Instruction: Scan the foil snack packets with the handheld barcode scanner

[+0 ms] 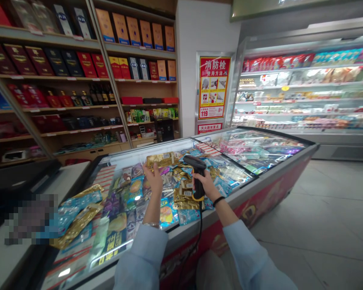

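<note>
In the head view, my right hand (206, 184) is wrapped round the grip of a black barcode scanner (196, 171), its cord hanging down past the freezer's near edge. The scanner's head points left, towards a gold foil packet (161, 159). My left hand (153, 178) has its fingers closed on the left end of that packet, holding it above the glass. Beneath and around the scanner lies a heap of gold packets (183, 193) and blue packets (189, 216) on the freezer top. Part of the heap is hidden behind my right hand.
The chest freezer (284, 167) has a glass top, with packaged goods below. More blue and gold packets (84, 219) lie at its left end, beside a counter (0, 257). Shelves of boxes (121, 76) stand behind; a lit refrigerated display (305, 96) is at the right.
</note>
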The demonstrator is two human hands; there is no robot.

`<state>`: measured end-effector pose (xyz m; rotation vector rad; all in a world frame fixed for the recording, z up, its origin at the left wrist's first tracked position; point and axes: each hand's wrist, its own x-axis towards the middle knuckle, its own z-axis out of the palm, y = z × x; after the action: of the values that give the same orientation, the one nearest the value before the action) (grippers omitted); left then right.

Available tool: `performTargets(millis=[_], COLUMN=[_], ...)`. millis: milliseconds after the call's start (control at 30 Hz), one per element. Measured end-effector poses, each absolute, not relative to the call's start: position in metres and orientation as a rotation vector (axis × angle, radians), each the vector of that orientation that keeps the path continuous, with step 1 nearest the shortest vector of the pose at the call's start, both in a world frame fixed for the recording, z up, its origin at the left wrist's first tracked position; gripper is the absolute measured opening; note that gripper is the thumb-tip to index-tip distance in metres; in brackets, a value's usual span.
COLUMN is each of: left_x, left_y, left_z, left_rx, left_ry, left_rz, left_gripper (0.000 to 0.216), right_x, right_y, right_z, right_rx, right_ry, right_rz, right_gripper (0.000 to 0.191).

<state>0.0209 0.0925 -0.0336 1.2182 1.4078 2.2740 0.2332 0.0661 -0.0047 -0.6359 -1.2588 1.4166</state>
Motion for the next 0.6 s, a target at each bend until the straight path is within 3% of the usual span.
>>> performTargets(millis=[367, 600], left_x=[-0.046, -0.135], left_y=[0.017, -0.068], left_z=[0.027, 0.014], left_rx=[1.151, 1.039], left_ry=[1.174, 1.421], left_rz=[2.558, 2.760], left_gripper=[0.053, 0.051], right_x=[0.172, 0.131], right_y=[0.080, 0.065], right_z=[0.013, 0.013], right_rx=[-0.562, -0.504], right_ry=[-1.353, -1.289], right_rz=[1.404, 1.493], right_gripper=[0.021, 0.023])
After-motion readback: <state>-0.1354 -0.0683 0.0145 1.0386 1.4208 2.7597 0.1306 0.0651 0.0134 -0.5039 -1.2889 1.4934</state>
